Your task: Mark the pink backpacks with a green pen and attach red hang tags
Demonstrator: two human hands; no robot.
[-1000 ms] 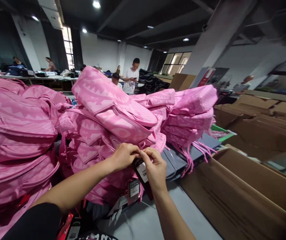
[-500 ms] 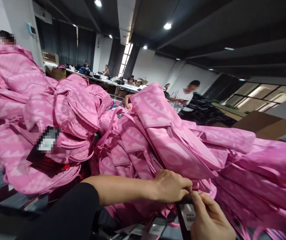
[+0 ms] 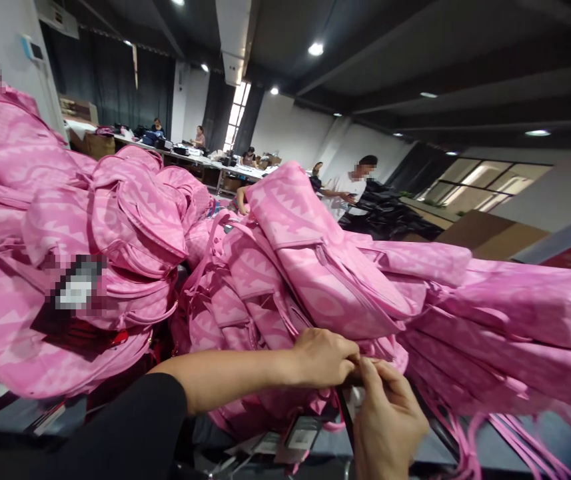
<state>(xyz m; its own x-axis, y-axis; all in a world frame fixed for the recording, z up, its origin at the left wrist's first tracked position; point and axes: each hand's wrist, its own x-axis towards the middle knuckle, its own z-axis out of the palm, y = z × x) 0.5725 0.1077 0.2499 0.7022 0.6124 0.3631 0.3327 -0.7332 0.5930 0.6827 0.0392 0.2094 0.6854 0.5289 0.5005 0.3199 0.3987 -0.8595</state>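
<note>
My left hand (image 3: 324, 359) and my right hand (image 3: 388, 420) meet at the lower edge of a pink patterned backpack (image 3: 315, 267) on top of a pile. Both hands are closed in a pinch on the top of a dark hang tag (image 3: 351, 403) that hangs from the bag; the tag is mostly hidden behind my right hand. More tags (image 3: 301, 433) dangle from the bags below.
Heaps of the same pink backpacks (image 3: 65, 227) fill the table to the left and right (image 3: 515, 320). Pink straps (image 3: 490, 440) trail over the table edge at lower right. Several people work at long tables (image 3: 200, 160) in the background, one person standing (image 3: 352, 190) behind the pile.
The view swung left from the cardboard boxes to the bag piles, then tilted slightly. Both hands stayed pinched on the tag, which is now more covered by my right hand.
</note>
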